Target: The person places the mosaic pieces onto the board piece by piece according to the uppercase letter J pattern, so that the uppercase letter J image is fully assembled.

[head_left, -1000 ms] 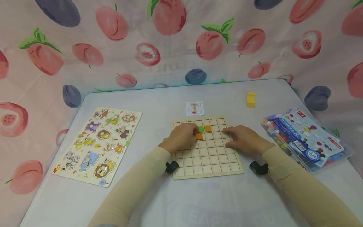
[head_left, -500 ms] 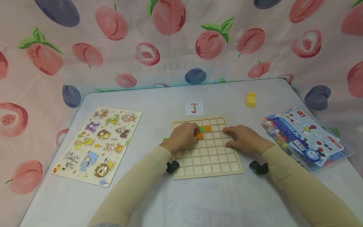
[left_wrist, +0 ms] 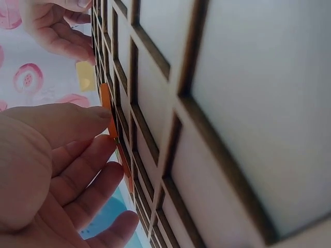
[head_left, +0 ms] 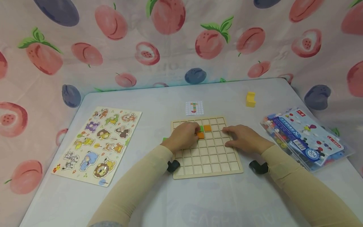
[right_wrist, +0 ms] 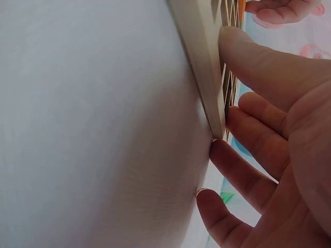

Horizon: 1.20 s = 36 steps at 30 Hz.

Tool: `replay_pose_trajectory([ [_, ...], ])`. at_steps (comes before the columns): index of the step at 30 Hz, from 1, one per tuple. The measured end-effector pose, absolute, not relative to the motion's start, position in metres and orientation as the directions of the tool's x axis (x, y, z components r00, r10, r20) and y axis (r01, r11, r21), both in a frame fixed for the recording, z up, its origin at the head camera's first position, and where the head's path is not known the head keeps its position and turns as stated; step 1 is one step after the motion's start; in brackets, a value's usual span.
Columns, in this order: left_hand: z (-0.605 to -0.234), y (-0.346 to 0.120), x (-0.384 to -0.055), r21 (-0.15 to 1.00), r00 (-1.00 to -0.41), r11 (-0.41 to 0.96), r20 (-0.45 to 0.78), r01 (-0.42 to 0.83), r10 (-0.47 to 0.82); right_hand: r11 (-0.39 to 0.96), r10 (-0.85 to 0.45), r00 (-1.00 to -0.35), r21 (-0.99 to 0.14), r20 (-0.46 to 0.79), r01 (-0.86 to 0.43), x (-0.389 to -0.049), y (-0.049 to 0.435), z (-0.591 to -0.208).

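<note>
An orange square tile (head_left: 201,135) lies at the fingertips of my left hand (head_left: 182,135), over the wooden grid board (head_left: 212,159). In the left wrist view, thumb and forefinger pinch this orange tile (left_wrist: 105,95), its edge standing proud of the grid. Just beyond it on the board are a green tile (head_left: 201,128), partly covered by the fingers, and a second orange tile (head_left: 207,128). My right hand (head_left: 245,138) rests on the board's right side, thumb and fingers spread and touching its rim (right_wrist: 204,67).
Behind the board lies a small pattern card (head_left: 194,108). An animal puzzle board (head_left: 99,145) is on the left, and a clear box with a blue label (head_left: 309,138) on the right. A yellow block (head_left: 250,99) stands at the back right. Green (head_left: 165,139) peeks out beside my left wrist.
My left hand and the orange tile have shifted slightly right and away from me. My right hand stays where it was on the board.
</note>
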State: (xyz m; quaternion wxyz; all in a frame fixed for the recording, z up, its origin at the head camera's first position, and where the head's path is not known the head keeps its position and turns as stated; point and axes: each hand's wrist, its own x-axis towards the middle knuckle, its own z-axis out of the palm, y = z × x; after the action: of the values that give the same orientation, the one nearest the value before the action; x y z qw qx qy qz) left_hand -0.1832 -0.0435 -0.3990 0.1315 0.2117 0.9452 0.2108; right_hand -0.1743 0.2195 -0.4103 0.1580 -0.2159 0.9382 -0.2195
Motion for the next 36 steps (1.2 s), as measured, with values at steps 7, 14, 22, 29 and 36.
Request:
replay_pose_trajectory([
  [7, -0.4, -0.042, -0.184, 0.449, -0.876, 0.824, -0.161, 0.345, 0.454, 0.81, -0.483, -0.854, -0.469, -0.194, -0.351, -0.174, 0.219, -0.409],
  [14, -0.399, -0.042, -0.184, 0.447, -0.879, 0.828, -0.163, 0.339, 0.448, 0.805, -0.485, -0.854, -0.477, -0.189, -0.352, -0.172, 0.218, -0.408],
  [22, -0.399, -0.041, -0.184, 0.443, -0.879, 0.83, -0.164, 0.339, 0.447, 0.802, -0.491, -0.851, -0.479, -0.187, -0.357, -0.173, 0.219, -0.409],
  [29, -0.4, -0.047, -0.185, 0.5, -0.873, 0.806, -0.177, 0.318, 0.454, 0.806, -0.482, -0.855, -0.478, -0.19, -0.348, -0.173, 0.219, -0.409],
  [36, -0.396, -0.056, -0.185, 0.51, -0.875, 0.801, -0.173, 0.313, 0.452, 0.811, -0.477, -0.858, -0.472, -0.191, -0.346, -0.172, 0.218, -0.41],
])
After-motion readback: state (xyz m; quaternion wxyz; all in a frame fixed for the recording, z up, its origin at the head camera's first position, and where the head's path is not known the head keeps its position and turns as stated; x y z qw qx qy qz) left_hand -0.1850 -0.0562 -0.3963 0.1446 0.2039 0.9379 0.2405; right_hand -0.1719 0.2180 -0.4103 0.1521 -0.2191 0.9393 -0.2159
